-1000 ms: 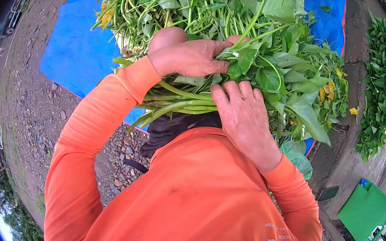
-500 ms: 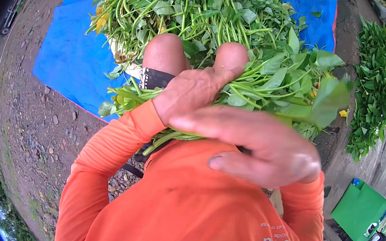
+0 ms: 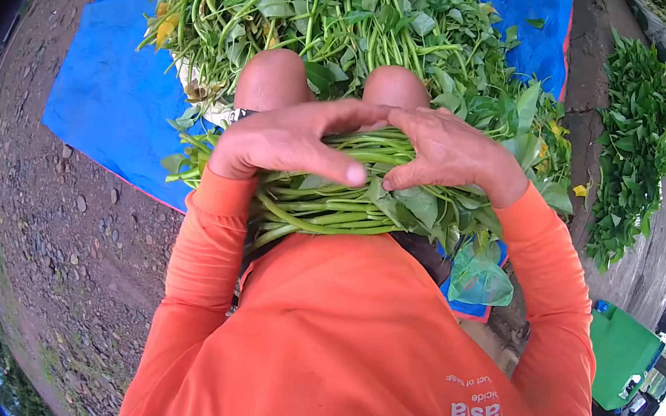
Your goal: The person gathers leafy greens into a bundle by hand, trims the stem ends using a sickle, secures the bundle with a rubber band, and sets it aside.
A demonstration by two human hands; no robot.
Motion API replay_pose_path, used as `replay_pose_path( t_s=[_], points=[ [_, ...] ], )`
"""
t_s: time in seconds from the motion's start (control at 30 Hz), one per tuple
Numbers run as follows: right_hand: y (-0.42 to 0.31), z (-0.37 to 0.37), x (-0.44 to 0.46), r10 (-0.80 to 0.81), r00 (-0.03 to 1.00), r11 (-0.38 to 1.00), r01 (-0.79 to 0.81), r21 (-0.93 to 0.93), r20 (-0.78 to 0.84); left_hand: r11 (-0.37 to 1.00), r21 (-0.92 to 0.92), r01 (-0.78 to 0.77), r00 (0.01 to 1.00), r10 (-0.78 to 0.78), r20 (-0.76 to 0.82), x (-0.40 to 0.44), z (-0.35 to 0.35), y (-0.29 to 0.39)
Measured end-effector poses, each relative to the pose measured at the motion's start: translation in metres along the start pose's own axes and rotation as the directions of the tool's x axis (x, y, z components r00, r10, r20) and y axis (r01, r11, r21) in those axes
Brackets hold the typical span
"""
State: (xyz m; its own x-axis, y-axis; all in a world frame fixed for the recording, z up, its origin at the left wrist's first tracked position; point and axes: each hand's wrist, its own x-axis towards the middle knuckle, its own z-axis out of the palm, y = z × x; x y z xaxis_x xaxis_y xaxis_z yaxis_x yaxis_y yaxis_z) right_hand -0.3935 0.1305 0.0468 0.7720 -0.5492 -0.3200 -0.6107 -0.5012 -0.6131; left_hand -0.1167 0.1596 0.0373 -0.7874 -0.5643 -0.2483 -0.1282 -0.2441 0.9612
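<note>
A thick bundle of leafy green stems (image 3: 325, 205) lies across my lap, stem ends to the left and leaves to the right. My left hand (image 3: 296, 136) arches over the bundle from the left, its thumb on the near side and its fingers curving over the far side. From the right, my right hand (image 3: 451, 152) spans the same bundle in a like way. The fingertips of both hands meet at the far side, and the thumb tips lie close together. Beyond my knees is a large heap of the same greens (image 3: 334, 17).
A blue tarp (image 3: 107, 91) lies under the heap. At right, a row of leafy bundles (image 3: 634, 152) rests on a grey surface, with a green container (image 3: 621, 355) nearer me. A thin green plastic bag (image 3: 481, 276) is beside my right forearm. Stony ground (image 3: 80, 249) spreads at left.
My right hand, blurred above my left wrist before, has moved away and up onto the bundle. My left hand has shifted left and spread its thumb from its fingers around the stems.
</note>
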Motion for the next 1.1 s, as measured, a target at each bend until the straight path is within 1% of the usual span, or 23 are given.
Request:
replay_pose_path(
  t_s=[0.07, 0.1, 0.13, 0.17, 0.2, 0.23, 0.27, 0.3, 0.37, 0.4, 0.5, 0.53, 0.63, 0.67, 0.73, 0.77, 0.8, 0.83, 0.87, 0.9, 0.97, 1.0, 1.1],
  points=[
    [0.002, 0.01, -0.003, 0.003, 1.0, 0.996, -0.006, -0.093, -0.03, 0.996, -0.064, -0.059, 0.946, 0.035, -0.321, -0.001, -0.001, -0.002],
    [0.001, 0.014, -0.005, 0.003, 0.999, 0.99, -0.008, -0.142, -0.038, 0.991, -0.091, -0.099, 0.879, 0.044, -0.475, -0.003, 0.0, -0.005],
    [0.001, 0.02, -0.008, -0.016, 0.996, 0.986, 0.002, -0.165, -0.083, 0.996, 0.088, 0.009, 0.904, 0.029, -0.426, -0.001, -0.006, -0.016],
    [0.002, 0.027, -0.012, -0.036, 0.991, 0.982, 0.011, -0.189, -0.128, 0.973, 0.22, 0.065, 0.933, 0.019, -0.358, 0.0, -0.003, -0.021],
    [0.003, 0.029, -0.014, -0.057, 0.983, 0.976, 0.018, -0.215, -0.176, 0.928, 0.355, 0.109, 0.957, -0.001, -0.289, 0.002, 0.006, -0.02],
    [0.003, 0.026, -0.015, -0.077, 0.982, 0.979, 0.043, -0.198, -0.172, 0.863, 0.486, 0.138, 0.975, -0.033, -0.218, 0.004, 0.014, -0.02],
    [0.002, 0.023, -0.019, -0.094, 0.981, 0.982, 0.063, -0.176, -0.169, 0.654, 0.74, 0.158, 0.97, 0.036, -0.239, 0.008, 0.023, -0.037],
    [0.001, 0.022, -0.022, -0.109, 0.98, 0.985, 0.084, -0.152, -0.165, 0.634, 0.748, 0.196, 0.972, -0.026, -0.233, 0.007, 0.028, -0.032],
    [0.009, 0.031, -0.025, -0.116, 0.974, 0.967, 0.066, -0.247, -0.196, 0.575, 0.773, 0.268, 0.963, -0.15, -0.223, 0.005, 0.032, -0.015],
    [0.007, 0.032, -0.025, -0.119, 0.97, 0.955, 0.052, -0.293, -0.213, 0.583, 0.78, 0.228, 0.971, -0.082, -0.223, 0.003, 0.032, -0.019],
    [-0.016, 0.035, -0.035, -0.038, 0.98, 0.9, -0.051, -0.433, -0.194, 0.498, 0.84, 0.217, 0.962, 0.037, -0.271, -0.008, 0.045, -0.019],
    [-0.012, 0.041, -0.036, -0.105, 0.964, 0.9, -0.012, -0.436, -0.245, 0.455, 0.848, 0.272, 0.95, 0.014, -0.312, -0.009, 0.051, -0.016],
    [0.007, 0.045, -0.037, -0.241, 0.928, 0.906, 0.111, -0.408, -0.284, 0.481, 0.835, 0.267, 0.945, 0.038, -0.324, -0.007, 0.054, -0.021],
    [0.013, 0.04, -0.034, -0.199, 0.945, 0.941, 0.11, -0.319, -0.259, 0.523, 0.806, 0.279, 0.945, -0.001, -0.327, -0.005, 0.051, -0.019],
    [0.014, 0.029, -0.034, -0.104, 0.976, 0.989, 0.081, -0.121, -0.194, 0.542, 0.788, 0.291, 0.952, -0.081, -0.295, 0.001, 0.042, -0.016],
    [0.01, 0.027, -0.034, -0.091, 0.975, 0.99, 0.068, -0.121, -0.201, 0.55, 0.781, 0.296, 0.953, -0.114, -0.28, 0.004, 0.038, -0.015],
    [0.004, 0.024, -0.031, -0.081, 0.974, 0.991, 0.056, -0.122, -0.21, 0.595, 0.767, 0.24, 0.964, -0.05, -0.263, 0.005, 0.035, -0.018],
    [0.0, 0.022, -0.028, -0.072, 0.973, 0.991, 0.045, -0.126, -0.219, 0.61, 0.754, 0.244, 0.963, -0.063, -0.26, 0.005, 0.031, -0.018],
    [-0.006, 0.023, -0.03, -0.079, 0.971, 0.968, 0.021, -0.248, -0.227, 0.624, 0.741, 0.248, 0.963, -0.076, -0.258, 0.004, 0.026, -0.018],
    [-0.006, 0.025, -0.032, -0.072, 0.971, 0.953, 0.0, -0.302, -0.227, 0.639, 0.726, 0.253, 0.963, -0.093, -0.253, 0.005, 0.024, -0.019],
    [-0.003, 0.032, -0.032, -0.053, 0.974, 0.915, -0.04, -0.401, -0.22, 0.611, 0.731, 0.305, 0.949, -0.13, -0.287, -0.005, 0.033, 0.001],
    [-0.002, 0.038, -0.034, -0.079, 0.963, 0.909, -0.037, -0.416, -0.257, 0.597, 0.731, 0.33, 0.941, -0.148, -0.304, -0.012, 0.041, 0.007],
    [0.006, 0.053, -0.042, -0.148, 0.921, 0.897, -0.028, -0.442, -0.36, 0.441, 0.799, 0.41, 0.884, 0.024, -0.467, -0.044, 0.076, 0.0]
  ],
)
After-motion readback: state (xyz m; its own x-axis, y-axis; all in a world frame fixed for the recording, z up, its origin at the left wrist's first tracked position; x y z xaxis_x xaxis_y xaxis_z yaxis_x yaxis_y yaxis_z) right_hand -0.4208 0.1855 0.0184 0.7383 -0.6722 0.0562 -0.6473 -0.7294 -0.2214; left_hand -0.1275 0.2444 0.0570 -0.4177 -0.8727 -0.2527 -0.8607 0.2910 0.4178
